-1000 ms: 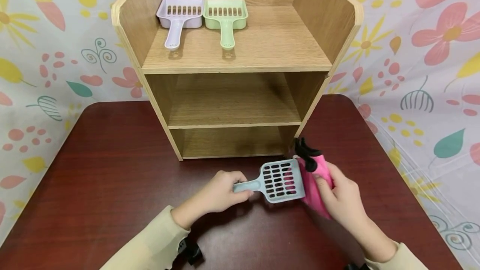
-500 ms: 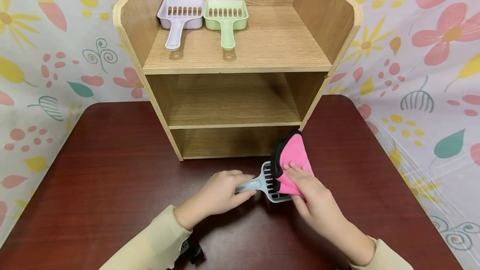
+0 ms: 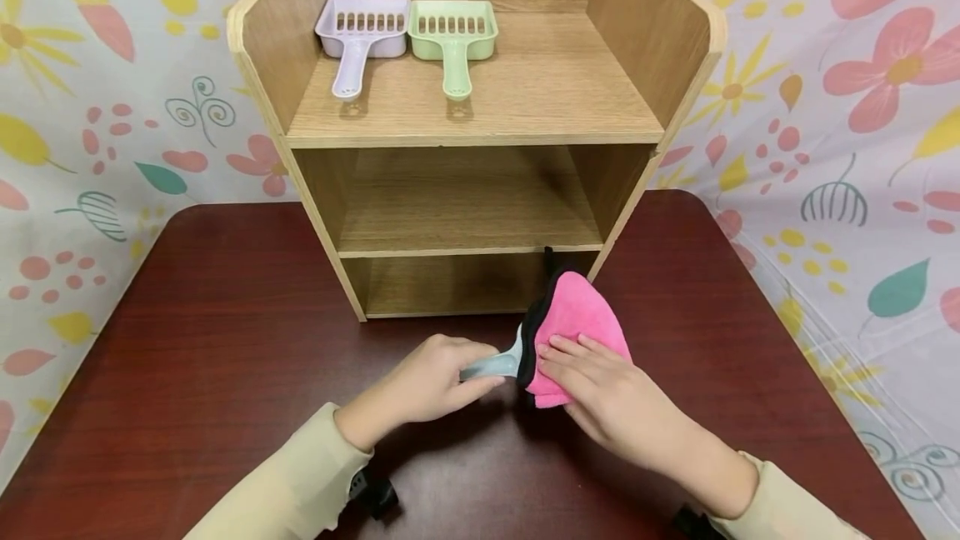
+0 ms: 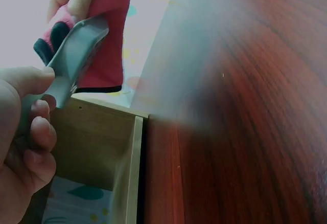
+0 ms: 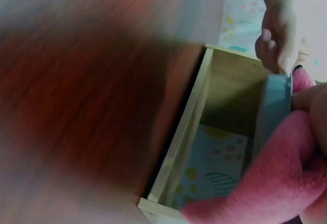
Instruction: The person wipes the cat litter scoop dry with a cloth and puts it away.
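My left hand [image 3: 435, 382] grips the handle of a pale blue-grey litter scoop [image 3: 491, 366], held just above the table in front of the shelf. A pink cloth [image 3: 583, 311] with black edging lies over the scoop's slotted head and hides it in the head view. On top of that cloth is my right hand [image 3: 615, 402], holding it against the scoop. From the left wrist, the scoop [image 4: 76, 50] shows edge-on, with the cloth [image 4: 111, 55] folded about its far end. In the right wrist view, the cloth [image 5: 265, 178] covers part of the scoop [image 5: 275, 98].
A wooden shelf unit [image 3: 480, 140] stands on the dark red table [image 3: 225, 340], close behind the hands. On its top board sit a lilac litter scoop [image 3: 352, 65] and a green litter scoop [image 3: 455, 69], side by side. Flower-patterned sheets [image 3: 840, 107] hang around the table.
The right hand has brought the pink cloth leftward from the scoop's right edge and over its slotted head, spreading it there. The left hand keeps its grip on the handle with little movement.
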Tool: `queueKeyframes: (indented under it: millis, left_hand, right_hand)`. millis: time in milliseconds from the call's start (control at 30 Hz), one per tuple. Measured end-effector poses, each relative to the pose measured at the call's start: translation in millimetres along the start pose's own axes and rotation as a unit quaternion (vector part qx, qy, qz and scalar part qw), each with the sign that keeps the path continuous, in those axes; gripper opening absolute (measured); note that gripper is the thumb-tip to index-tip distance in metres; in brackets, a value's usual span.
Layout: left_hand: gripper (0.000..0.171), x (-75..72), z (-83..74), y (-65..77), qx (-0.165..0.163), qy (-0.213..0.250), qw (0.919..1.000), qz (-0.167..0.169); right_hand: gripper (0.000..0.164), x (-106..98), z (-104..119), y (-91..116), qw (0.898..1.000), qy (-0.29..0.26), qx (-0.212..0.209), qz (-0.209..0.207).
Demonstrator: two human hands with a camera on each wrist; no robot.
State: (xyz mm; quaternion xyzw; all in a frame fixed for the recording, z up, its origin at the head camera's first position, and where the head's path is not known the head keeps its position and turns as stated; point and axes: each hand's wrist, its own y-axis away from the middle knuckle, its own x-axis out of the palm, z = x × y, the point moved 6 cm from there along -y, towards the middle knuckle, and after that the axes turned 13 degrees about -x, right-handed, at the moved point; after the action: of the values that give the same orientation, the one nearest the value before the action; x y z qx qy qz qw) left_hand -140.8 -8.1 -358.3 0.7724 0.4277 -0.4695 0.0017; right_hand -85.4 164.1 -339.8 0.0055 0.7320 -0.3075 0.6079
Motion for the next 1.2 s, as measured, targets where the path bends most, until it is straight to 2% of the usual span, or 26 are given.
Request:
queueKeyframes:
  millis: [133,233,333,400,467,567,633,667,733,833,933,1033,1200]
  left_hand:
    - [0.016,-0.1,2.4,0.6,-0.004,0.02,0.9997,0.016]
    - [0.014,-0.9,5.5,1.8,-0.016,0.04,0.9988,0.025]
    - [0.011,-2.0,8.6,3.5,-0.032,0.062,0.9969,0.036]
    - [0.01,-2.2,10.3,4.6,-0.042,0.07,0.9956,0.046]
    - [0.01,-3.1,11.1,5.1,-0.049,0.062,0.9957,0.049]
    - [0.012,-5.5,11.3,4.8,-0.056,0.023,0.9972,0.043]
    - [0.014,-7.8,9.6,3.6,-0.056,-0.004,0.9979,0.033]
    - [0.015,-8.8,8.3,2.8,-0.053,-0.016,0.9981,0.028]
    - [0.016,-10.3,5.5,0.7,-0.044,-0.033,0.9983,0.02]
    - [0.017,-13.4,1.7,-1.8,-0.033,-0.05,0.9982,0.008]
    - [0.017,-15.7,1.3,-1.7,-0.032,-0.057,0.9978,0.008]
    - [0.017,-17.7,4.1,-0.2,-0.038,-0.051,0.9979,0.012]
    - [0.016,-20.9,9.3,2.5,-0.045,-0.022,0.9987,0.008]
  right_hand:
    - [0.044,-3.9,-1.2,0.3,1.0,0.001,-0.017,0.023]
    - [0.03,-8.6,-3.0,0.9,0.999,0.004,-0.024,0.036]
    - [0.032,-13.5,-6.2,2.6,0.998,0.003,-0.013,0.055]
    - [0.034,-16.4,-10.1,4.7,0.998,-0.01,0.016,0.064]
    - [0.033,-18.8,-15.4,7.4,0.995,-0.04,0.069,0.06]
    - [0.037,-21.7,-22.8,10.5,0.982,-0.098,0.16,0.019]
    - [0.042,-22.2,-24.1,9.6,0.973,-0.125,0.191,-0.016]
    - [0.044,-21.8,-22.9,7.3,0.973,-0.135,0.186,-0.03]
    - [0.042,-19.4,-17.8,1.3,0.979,-0.133,0.149,-0.037]
    - [0.032,-14.3,-7.7,-6.5,0.992,-0.108,0.065,-0.022]
    - [0.039,-10.9,-2.2,-7.4,0.997,-0.08,0.015,-0.008]
    - [0.041,-10.7,-3.2,-4.8,0.998,-0.057,0.007,0.004]
    - [0.052,-14.2,-11.9,1.1,0.999,-0.02,0.02,0.028]
